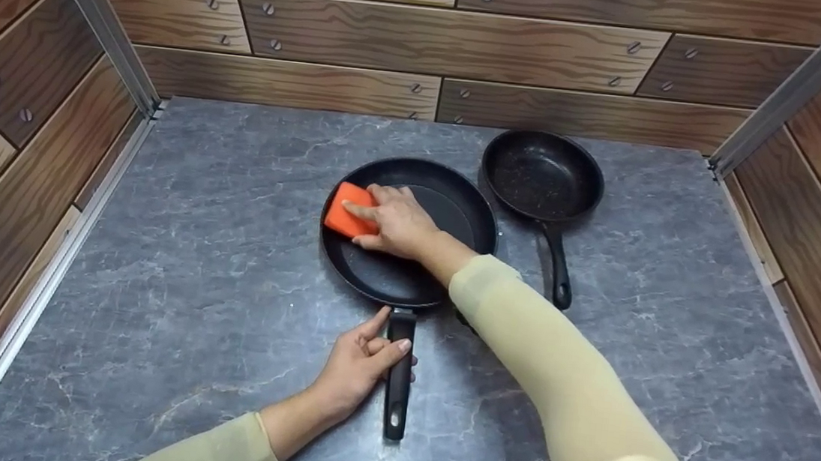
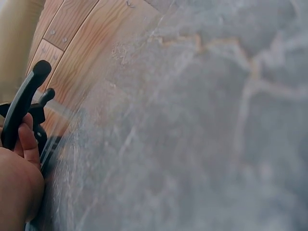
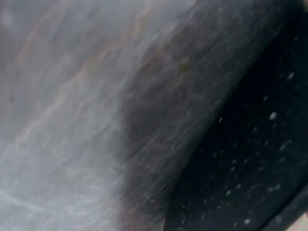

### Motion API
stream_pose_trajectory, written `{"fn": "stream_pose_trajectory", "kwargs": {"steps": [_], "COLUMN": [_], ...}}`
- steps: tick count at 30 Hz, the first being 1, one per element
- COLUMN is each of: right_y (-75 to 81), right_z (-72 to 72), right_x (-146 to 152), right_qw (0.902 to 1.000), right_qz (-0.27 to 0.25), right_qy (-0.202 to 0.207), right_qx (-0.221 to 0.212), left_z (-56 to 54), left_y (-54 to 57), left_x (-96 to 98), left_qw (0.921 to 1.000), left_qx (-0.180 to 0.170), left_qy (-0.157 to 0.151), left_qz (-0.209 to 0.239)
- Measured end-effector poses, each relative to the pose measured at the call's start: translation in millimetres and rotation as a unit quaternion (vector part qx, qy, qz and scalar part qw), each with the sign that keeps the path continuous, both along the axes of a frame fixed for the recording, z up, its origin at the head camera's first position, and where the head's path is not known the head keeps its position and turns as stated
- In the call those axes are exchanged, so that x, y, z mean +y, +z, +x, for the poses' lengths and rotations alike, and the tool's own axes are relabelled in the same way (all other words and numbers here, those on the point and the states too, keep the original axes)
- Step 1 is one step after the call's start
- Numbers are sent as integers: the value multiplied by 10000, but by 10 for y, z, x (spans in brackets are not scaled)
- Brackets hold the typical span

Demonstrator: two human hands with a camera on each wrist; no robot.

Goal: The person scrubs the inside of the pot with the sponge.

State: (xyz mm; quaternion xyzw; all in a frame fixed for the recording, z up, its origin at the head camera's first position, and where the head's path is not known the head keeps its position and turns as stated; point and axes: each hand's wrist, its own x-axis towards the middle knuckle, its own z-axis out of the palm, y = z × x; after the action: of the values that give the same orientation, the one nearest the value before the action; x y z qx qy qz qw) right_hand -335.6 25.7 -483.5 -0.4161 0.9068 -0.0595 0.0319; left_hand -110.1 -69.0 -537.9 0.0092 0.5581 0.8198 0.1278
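A large black frying pan (image 1: 462,198) lies on the grey marbled table. By its black handle (image 1: 396,402), near the pan's rim, my left hand (image 1: 350,369) holds it, thumb on top and fingertips showing on the far side. The left wrist view shows this hand (image 2: 21,185) low at the left edge, fingers behind the handle (image 2: 21,108). My right hand (image 1: 405,222) grips an orange sponge (image 1: 346,211) against the pan's inner left side, its index finger lying across the top. Neither hand nor sponge is clear in the right wrist view, where a white-speckled black pan surface (image 3: 250,159) fills the right.
A smaller black frying pan (image 1: 542,175) sits at the back right of the large one, its handle (image 1: 556,267) pointing toward the front. Wood-patterned walls (image 1: 451,42) border the table (image 1: 213,242) at the back and both sides. My right forearm crosses over the large pan's right edge.
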Motion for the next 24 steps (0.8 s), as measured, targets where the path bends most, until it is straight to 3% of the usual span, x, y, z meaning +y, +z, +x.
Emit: {"fn": "stream_pose_trajectory", "kwargs": {"steps": [4, 16, 24], "right_y": [-30, -62, -26], "right_z": [-31, -23, -63], "right_x": [39, 68, 42], "right_qw": [9996, 9990, 9918], "right_qz": [99, 48, 741], "right_qy": [183, 72, -98], "right_qx": [206, 449, 1033], "left_z": [4, 7, 11], "left_y": [-3, -12, -20], "left_x": [1, 7, 19], "left_qw": [10000, 10000, 9999], "left_qx": [-16, 22, 11], "left_qy": [-7, 23, 62], "left_qz": [-10, 2, 139]}}
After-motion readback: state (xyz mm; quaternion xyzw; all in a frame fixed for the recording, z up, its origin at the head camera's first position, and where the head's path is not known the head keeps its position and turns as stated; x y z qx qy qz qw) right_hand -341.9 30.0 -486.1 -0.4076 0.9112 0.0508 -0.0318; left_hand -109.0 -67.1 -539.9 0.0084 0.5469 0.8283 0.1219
